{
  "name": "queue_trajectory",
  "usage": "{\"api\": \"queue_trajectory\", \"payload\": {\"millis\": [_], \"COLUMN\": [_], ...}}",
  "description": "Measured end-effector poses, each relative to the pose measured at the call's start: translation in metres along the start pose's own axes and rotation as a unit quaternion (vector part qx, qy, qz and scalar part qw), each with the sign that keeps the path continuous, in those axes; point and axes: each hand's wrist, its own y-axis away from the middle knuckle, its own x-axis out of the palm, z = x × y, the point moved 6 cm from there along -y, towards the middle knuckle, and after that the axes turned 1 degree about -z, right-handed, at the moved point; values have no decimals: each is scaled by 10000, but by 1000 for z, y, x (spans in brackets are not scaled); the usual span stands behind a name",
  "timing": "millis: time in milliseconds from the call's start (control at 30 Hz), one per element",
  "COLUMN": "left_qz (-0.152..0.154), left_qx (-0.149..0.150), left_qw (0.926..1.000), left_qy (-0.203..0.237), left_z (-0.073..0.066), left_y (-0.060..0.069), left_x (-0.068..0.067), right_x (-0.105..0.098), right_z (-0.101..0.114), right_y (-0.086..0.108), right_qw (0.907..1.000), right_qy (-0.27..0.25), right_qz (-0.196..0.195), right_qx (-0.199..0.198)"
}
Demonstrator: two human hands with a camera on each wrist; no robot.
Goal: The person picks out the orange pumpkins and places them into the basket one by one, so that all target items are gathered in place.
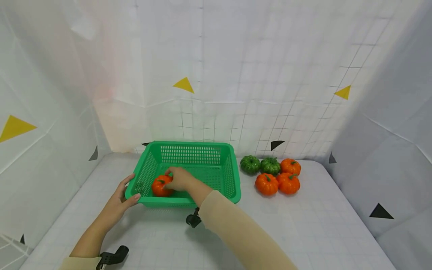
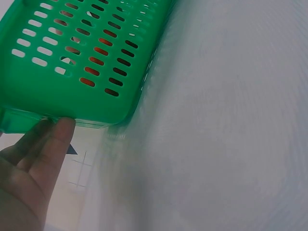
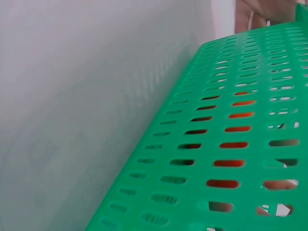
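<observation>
A green plastic basket point(image 1: 192, 144) with slotted walls stands on the table. Its left front corner is held by my left hand point(image 1: 117, 202), thumb on the front side and fingers along the left rim; the left wrist view shows that hand's fingers point(image 2: 57, 139) against the rim from outside. My right hand point(image 1: 182, 180) reaches over the front rim and grips a small orange pumpkin point(image 1: 157, 186) with a green stem, low in the basket's left front part. Through the slots in the right wrist view, orange patches of the pumpkin point(image 3: 230, 163) show; the right hand is mostly hidden there.
Right of the basket sit two green pumpkins point(image 1: 250, 165) and three orange pumpkins point(image 1: 267, 184), close together on the white table point(image 1: 303, 232). White sheets point(image 1: 216, 75) with yellow and black triangles wall in the back and both sides.
</observation>
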Motion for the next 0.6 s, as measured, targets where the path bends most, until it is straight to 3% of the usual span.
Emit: {"api": "queue_trajectory", "payload": {"millis": [300, 600], "left_qz": [0, -2], "left_qx": [-6, 8], "left_qw": [10000, 9999], "left_qy": [57, 142], "left_z": [-1, 0], "left_y": [0, 0], "left_x": [1, 1], "right_x": [-15, -33], "right_z": [12, 21], "right_y": [7, 27], "right_qw": [9998, 9996], "right_qy": [-54, -178], "right_qz": [-94, -21], "right_qx": [-165, -197]}}
